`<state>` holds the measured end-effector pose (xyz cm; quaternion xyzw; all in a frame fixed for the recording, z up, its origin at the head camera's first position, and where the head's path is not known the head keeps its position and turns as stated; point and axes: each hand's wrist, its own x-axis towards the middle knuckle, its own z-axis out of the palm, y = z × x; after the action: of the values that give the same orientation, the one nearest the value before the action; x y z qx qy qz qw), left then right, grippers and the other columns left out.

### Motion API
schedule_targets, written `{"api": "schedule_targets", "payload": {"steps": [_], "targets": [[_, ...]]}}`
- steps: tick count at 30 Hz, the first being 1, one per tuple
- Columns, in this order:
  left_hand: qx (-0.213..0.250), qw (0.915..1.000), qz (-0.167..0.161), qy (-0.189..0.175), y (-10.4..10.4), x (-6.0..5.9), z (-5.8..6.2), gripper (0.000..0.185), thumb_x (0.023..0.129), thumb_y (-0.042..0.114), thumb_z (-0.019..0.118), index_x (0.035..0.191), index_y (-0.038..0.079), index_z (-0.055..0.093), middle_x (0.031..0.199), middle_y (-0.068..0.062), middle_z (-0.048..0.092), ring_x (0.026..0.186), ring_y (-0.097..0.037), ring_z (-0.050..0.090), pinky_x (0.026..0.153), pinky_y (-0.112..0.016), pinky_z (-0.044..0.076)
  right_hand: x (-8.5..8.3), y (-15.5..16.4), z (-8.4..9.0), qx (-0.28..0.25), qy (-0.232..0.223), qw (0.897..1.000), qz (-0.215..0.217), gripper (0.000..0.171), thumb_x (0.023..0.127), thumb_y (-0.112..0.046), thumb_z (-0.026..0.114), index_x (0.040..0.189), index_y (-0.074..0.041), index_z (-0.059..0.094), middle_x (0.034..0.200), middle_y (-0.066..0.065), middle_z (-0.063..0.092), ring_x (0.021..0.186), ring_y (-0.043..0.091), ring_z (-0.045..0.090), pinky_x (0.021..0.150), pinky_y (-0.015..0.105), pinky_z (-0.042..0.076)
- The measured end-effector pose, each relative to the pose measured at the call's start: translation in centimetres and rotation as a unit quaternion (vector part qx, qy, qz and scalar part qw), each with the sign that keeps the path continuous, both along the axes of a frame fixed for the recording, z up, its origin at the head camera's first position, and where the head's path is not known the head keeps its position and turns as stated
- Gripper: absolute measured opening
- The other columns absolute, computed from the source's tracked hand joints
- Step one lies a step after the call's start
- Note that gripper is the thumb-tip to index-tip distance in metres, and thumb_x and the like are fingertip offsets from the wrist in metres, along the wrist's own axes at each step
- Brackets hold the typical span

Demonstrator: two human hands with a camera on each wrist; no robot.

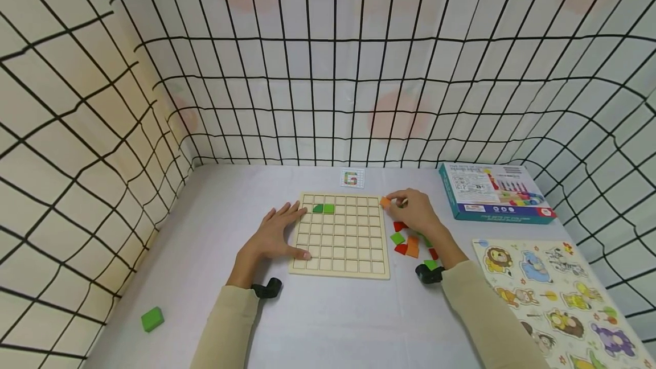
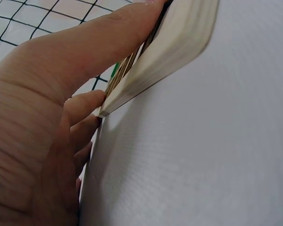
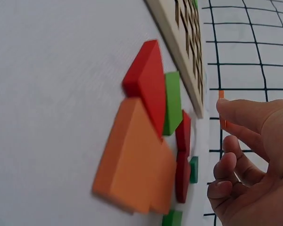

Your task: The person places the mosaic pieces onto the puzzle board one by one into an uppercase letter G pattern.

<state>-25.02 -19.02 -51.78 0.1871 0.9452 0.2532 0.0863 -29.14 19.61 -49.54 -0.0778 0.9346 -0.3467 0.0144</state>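
A pale wooden grid board (image 1: 339,252) lies on the table. My left hand (image 1: 274,235) rests at its left edge with fingers spread, the thumb on the board's top in the left wrist view. A dark green rounded piece (image 1: 318,208) and a light green square piece (image 1: 329,208) sit side by side in the board's upper left. Just off the upper right corner, my right hand (image 1: 416,209) pinches a small orange block (image 1: 385,203) between thumb and index finger. Below that hand lie loose pieces, among them an orange block (image 3: 132,165) and a red block (image 3: 148,84).
A small pattern card (image 1: 352,178) lies behind the board. At the back right is a boxed set (image 1: 494,192), with an animal-picture sheet (image 1: 538,295) in front. One green block (image 1: 152,319) lies at the front left. Black netting (image 1: 335,78) stands around the table.
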Motion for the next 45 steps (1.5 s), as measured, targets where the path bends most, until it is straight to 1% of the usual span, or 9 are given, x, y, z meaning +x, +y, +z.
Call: {"api": "schedule_targets", "payload": {"steps": [4,9,16,19,23,27,32,36,45], "targets": [[0.001,1.0000,-0.002,0.001,0.1,0.0,0.1,0.121,0.062,0.068,0.088,0.162,0.023,0.035,0.172,0.000,0.022,0.162,-0.026,0.013,0.131,-0.053,0.005,0.1,-1.0,0.6,-0.010,-0.001,1.000,0.010,0.034,0.097,-0.026,0.068,0.129,-0.013,0.073,0.105,0.010,0.065,0.086,0.023,0.052,0.064,0.028,0.044],[0.001,1.0000,0.000,-0.001,0.1,0.0,0.3,0.122,0.062,0.068,0.088,0.162,0.022,0.035,0.172,0.001,0.022,0.162,-0.026,0.012,0.131,-0.053,0.005,0.1,-2.6,0.6,-0.030,-0.011,0.999,0.020,0.034,0.096,-0.029,0.073,0.128,-0.017,0.074,0.104,0.008,0.063,0.084,0.024,0.051,0.059,0.028,0.042],[-0.003,1.0000,0.003,0.006,0.1,-0.2,0.0,0.122,0.062,0.068,0.087,0.162,0.022,0.035,0.172,0.000,0.023,0.162,-0.026,0.013,0.131,-0.054,0.006,0.1,-5.5,0.7,-0.047,-0.006,0.998,0.051,0.031,0.095,-0.027,0.076,0.123,-0.014,0.077,0.098,0.006,0.064,0.084,0.022,0.053,0.064,0.029,0.044],[-0.011,0.9999,0.003,0.008,0.1,-0.2,0.0,0.122,0.063,0.069,0.086,0.163,0.022,0.034,0.172,0.000,0.021,0.162,-0.026,0.012,0.131,-0.055,0.006,0.2,-6.8,0.8,-0.056,-0.009,0.997,0.059,0.031,0.095,-0.026,0.076,0.124,-0.014,0.076,0.096,0.005,0.064,0.081,0.021,0.053,0.063,0.030,0.044],[-0.021,0.9998,0.002,0.007,0.1,-0.1,0.2,0.123,0.063,0.070,0.085,0.163,0.023,0.032,0.173,0.000,0.020,0.162,-0.027,0.011,0.130,-0.056,0.007,0.0,-8.1,0.5,-0.056,-0.012,0.996,0.074,0.031,0.095,-0.025,0.074,0.124,-0.014,0.076,0.097,0.005,0.065,0.079,0.020,0.053,0.063,0.028,0.044],[-0.027,0.9996,0.001,0.003,0.3,0.0,0.5,0.123,0.064,0.070,0.085,0.164,0.023,0.031,0.173,0.000,0.019,0.162,-0.027,0.011,0.130,-0.056,0.007,-0.1,-9.0,0.1,-0.063,-0.020,0.994,0.085,0.029,0.096,-0.021,0.072,0.123,-0.013,0.076,0.100,0.006,0.065,0.081,0.019,0.053,0.066,0.028,0.045],[-0.028,0.9996,0.006,-0.002,0.4,0.1,0.7,0.123,0.064,0.071,0.084,0.164,0.024,0.030,0.173,0.000,0.017,0.162,-0.027,0.009,0.131,-0.056,0.006,-0.2,-9.8,-0.3,-0.063,-0.031,0.994,0.084,0.029,0.096,-0.019,0.072,0.123,-0.010,0.075,0.094,0.004,0.062,0.084,0.018,0.051,0.071,0.029,0.043],[-0.030,0.9995,0.011,0.001,0.4,0.0,0.5,0.123,0.064,0.072,0.083,0.164,0.024,0.029,0.174,0.001,0.017,0.162,-0.027,0.009,0.131,-0.055,0.005,-0.4,-10.2,-0.5,-0.049,-0.026,0.995,0.079,0.031,0.096,-0.021,0.072,0.125,-0.010,0.073,0.088,0.003,0.060,0.080,0.017,0.050,0.068,0.028,0.041],[-0.029,0.9995,0.009,0.005,0.5,0.0,0.3,0.123,0.064,0.073,0.082,0.164,0.025,0.030,0.173,0.001,0.017,0.162,-0.027,0.009,0.131,-0.056,0.006,-0.4,-10.3,-0.6,-0.031,-0.024,0.997,0.069,0.029,0.097,-0.021,0.072,0.124,-0.013,0.074,0.085,0.002,0.061,0.076,0.017,0.050,0.066,0.029,0.040]]}}
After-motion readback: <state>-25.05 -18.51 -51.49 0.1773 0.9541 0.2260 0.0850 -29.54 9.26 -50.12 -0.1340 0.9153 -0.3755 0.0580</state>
